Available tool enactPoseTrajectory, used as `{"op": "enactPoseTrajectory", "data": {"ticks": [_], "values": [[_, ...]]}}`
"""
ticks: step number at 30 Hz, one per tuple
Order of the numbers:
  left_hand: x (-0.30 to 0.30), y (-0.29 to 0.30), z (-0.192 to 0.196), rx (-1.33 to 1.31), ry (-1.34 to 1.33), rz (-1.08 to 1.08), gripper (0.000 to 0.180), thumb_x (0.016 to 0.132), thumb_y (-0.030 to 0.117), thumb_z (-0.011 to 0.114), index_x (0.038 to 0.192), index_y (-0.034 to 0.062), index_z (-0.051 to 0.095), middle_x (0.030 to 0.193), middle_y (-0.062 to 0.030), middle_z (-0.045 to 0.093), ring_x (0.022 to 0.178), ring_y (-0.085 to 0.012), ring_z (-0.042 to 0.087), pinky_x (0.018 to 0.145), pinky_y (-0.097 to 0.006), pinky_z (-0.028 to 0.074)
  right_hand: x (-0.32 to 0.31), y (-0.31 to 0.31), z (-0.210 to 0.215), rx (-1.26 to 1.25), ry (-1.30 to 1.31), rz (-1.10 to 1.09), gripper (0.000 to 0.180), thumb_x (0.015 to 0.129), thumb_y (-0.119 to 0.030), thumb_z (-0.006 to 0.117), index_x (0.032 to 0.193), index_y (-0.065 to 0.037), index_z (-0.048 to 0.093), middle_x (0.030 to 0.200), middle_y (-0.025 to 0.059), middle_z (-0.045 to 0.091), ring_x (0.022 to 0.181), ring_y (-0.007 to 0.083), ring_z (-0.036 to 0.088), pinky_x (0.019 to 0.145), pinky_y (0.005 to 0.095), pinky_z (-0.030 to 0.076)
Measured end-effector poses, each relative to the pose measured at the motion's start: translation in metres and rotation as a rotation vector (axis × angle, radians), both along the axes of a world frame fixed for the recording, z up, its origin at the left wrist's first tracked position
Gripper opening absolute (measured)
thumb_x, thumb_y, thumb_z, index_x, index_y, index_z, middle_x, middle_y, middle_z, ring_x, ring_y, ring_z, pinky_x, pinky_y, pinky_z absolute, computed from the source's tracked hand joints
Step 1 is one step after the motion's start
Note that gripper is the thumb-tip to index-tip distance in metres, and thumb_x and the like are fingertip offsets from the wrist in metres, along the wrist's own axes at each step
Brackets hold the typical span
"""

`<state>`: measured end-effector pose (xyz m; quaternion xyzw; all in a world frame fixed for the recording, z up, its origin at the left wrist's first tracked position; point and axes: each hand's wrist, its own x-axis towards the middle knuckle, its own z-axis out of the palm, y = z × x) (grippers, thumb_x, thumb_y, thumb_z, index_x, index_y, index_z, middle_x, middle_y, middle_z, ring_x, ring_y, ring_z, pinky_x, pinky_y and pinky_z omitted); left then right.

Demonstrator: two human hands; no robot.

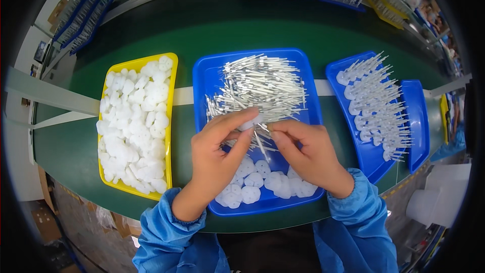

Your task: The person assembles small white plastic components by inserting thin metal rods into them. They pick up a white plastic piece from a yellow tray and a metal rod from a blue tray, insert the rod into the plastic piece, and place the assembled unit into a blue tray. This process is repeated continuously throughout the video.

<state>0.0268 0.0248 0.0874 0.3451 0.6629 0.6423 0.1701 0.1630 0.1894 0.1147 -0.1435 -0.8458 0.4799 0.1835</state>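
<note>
We're right over the green tabletop (202, 28), its near edge curving just beyond the rim of the central blue tray (208, 68). A broad bare stretch runs behind the trays, and only a narrow green gap divides this one from the yellow tray (174, 65) at left. To the right, another blue tray (361, 156) sits apart, leaving a strip of table between.

And here are the hands, above the middle of the central tray! The left hand (214, 144) pinches a white disc (251, 121) between thumb and forefinger, with a rod (261, 145) slanting down beneath it. The right hand (313, 151) meets it, thumb and forefinger closed on a thin pin (264, 127), its shank partly hidden.

Look at the textures: a bristling heap of pins (262, 81), slim, white and silvery; below, matt, rounded loose discs (232, 196) with small holes. The yellow tray brims with similar white pieces (136, 121), plastic-looking, while the right tray carries rows of disc-and-pin pieces (379, 106), pins slanting up over its edge.
</note>
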Motion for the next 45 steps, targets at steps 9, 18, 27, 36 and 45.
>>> {"op": "enactPoseTrajectory", "data": {"ticks": [9, 18, 27, 36, 45], "values": [[0.003, 0.001, 0.008, -0.068, 0.329, -0.004, 0.038, 0.089, -0.006, 0.083, 0.125, 0.0057, 0.084, 0.106, -0.0160, 0.084, 0.089, -0.0290, 0.081, 0.080, -0.038, 0.062, 0.000, 0.000, -0.005, 0.204, 0.023, -0.025, 0.014, 0.095, -0.020, 0.087, 0.098, -0.007, 0.081, 0.072, 0.0081, 0.073, 0.059, 0.0248, 0.070, 0.056, 0.0381, 0.053], [0.006, -0.001, 0.008, -0.108, 0.473, -0.005, 0.046, 0.086, -0.009, 0.085, 0.130, 0.0030, 0.083, 0.093, -0.0156, 0.083, 0.075, -0.0209, 0.078, 0.075, -0.030, 0.060, -0.004, 0.004, -0.004, 0.360, 0.088, -0.027, 0.013, 0.094, -0.018, 0.088, 0.096, -0.007, 0.081, 0.076, 0.0099, 0.075, 0.059, 0.0276, 0.069, 0.057, 0.0393, 0.054], [0.009, -0.004, 0.008, -0.091, 0.165, -0.041, 0.044, 0.091, -0.001, 0.088, 0.134, 0.0023, 0.080, 0.114, -0.0177, 0.083, 0.091, -0.0215, 0.080, 0.077, -0.032, 0.065, -0.003, 0.010, -0.002, 0.238, 0.103, 0.012, 0.012, 0.093, -0.016, 0.088, 0.099, -0.007, 0.082, 0.077, 0.0078, 0.076, 0.061, 0.0244, 0.070, 0.059, 0.0362, 0.053], [0.007, -0.002, 0.012, -0.022, 0.275, -0.079, 0.055, 0.080, 0.006, 0.098, 0.131, 0.0063, 0.079, 0.129, -0.0112, 0.075, 0.107, -0.0229, 0.074, 0.084, -0.032, 0.064, 0.009, 0.024, -0.004, -0.128, 0.093, 0.105, 0.033, 0.093, -0.012, 0.088, 0.124, -0.005, 0.076, 0.092, 0.0018, 0.081, 0.083, 0.0107, 0.074, 0.075, 0.0293, 0.052], [0.010, 0.002, 0.013, 0.040, 0.543, -0.049, 0.056, 0.073, 0.000, 0.095, 0.127, 0.0078, 0.081, 0.124, -0.0075, 0.076, 0.105, -0.0271, 0.071, 0.089, -0.038, 0.056, 0.009, 0.015, -0.011, -0.487, 0.078, 0.154, 0.034, 0.097, -0.007, 0.086, 0.126, -0.001, 0.068, 0.099, 0.0059, 0.075, 0.087, 0.0099, 0.073, 0.075, 0.0252, 0.057]]}}
